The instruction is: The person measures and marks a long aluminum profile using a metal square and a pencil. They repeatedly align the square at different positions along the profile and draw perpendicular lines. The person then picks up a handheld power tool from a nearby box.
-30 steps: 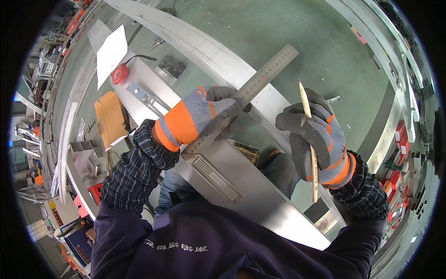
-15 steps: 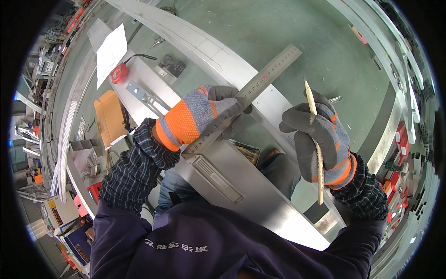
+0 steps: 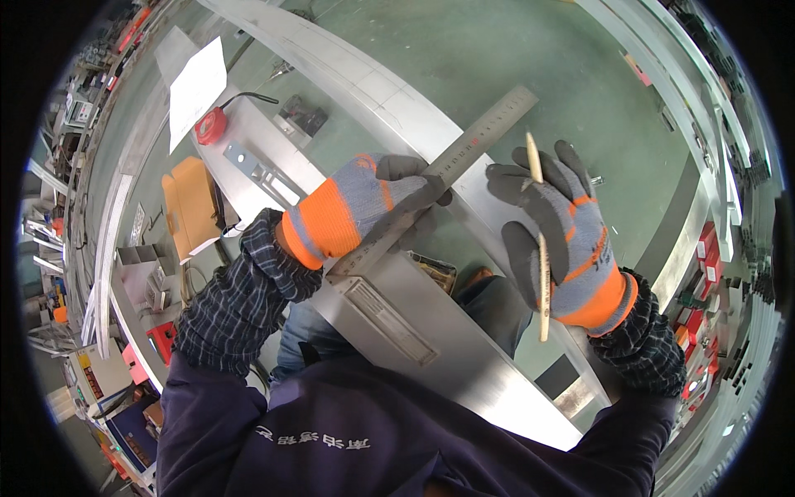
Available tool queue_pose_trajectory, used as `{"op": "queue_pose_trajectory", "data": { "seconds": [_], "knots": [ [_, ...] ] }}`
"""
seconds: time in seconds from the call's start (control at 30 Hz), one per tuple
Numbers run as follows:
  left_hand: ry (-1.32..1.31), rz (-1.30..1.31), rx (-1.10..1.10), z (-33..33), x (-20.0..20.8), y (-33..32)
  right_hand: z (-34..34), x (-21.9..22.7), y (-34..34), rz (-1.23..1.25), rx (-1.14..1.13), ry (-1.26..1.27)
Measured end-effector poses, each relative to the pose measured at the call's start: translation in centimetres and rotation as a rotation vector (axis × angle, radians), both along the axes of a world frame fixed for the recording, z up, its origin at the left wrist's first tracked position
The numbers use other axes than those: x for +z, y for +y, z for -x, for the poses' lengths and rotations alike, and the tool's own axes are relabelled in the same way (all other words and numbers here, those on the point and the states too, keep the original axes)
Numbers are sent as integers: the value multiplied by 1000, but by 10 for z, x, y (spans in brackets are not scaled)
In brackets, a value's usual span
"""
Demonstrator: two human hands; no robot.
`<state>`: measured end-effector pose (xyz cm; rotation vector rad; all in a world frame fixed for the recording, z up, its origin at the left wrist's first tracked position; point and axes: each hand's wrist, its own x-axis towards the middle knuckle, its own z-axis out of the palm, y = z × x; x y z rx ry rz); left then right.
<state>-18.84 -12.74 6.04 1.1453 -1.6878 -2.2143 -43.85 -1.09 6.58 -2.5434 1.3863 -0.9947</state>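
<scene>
My left hand [image 3: 364, 199], in a grey and orange work glove, grips a steel ruler [image 3: 489, 128] near its middle. The ruler slants up to the right. It lies across two metal profiles: a near one [image 3: 489, 356] with a slotted vent, and a far one [image 3: 381, 91] with thin marked lines. Right of the ruler is my right hand [image 3: 563, 236], gloved alike. A pale wooden pencil [image 3: 544, 282] runs between its fingers, its sharpened end pointing up and away. The pencil is clear of the metal. The ruler's middle is hidden under my left glove.
A red tape measure [image 3: 211, 126], a slotted metal plate [image 3: 257, 172] and a white paper sheet [image 3: 197, 93] lie on the left profile. Beside them are an open cardboard box [image 3: 189, 203] and a dark tool [image 3: 306, 116]. Long metal profiles [image 3: 662, 58] stand at the right.
My right hand has shifted slightly left with the pencil, its fingers spreading more. The pencil has moved left and a little lower at its tip side. My left hand stays on the ruler.
</scene>
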Motion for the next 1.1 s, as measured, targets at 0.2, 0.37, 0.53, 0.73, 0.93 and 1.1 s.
{"op": "queue_pose_trajectory", "data": {
  "seconds": [0.2,0.37,0.53,0.73,0.93,1.1],
  "knots": [
    [35,-85,25,1,-8,-2,-8,6,-6,0,-22,-6],
    [-27,-78,1,5,-14,-5,-8,-8,-11,57,-25,-161],
    [-2,-78,-25,2,-7,-6,-8,-7,-12,40,-36,-210],
    [21,-50,-20,0,-7,-1,-11,-2,-8,-28,-65,-232],
    [7,-51,-17,-1,-7,-2,-7,-9,-9,4,-36,-259],
    [12,-114,-19,-3,-2,-3,-10,-10,-11,33,-19,-274]
  ]
}}
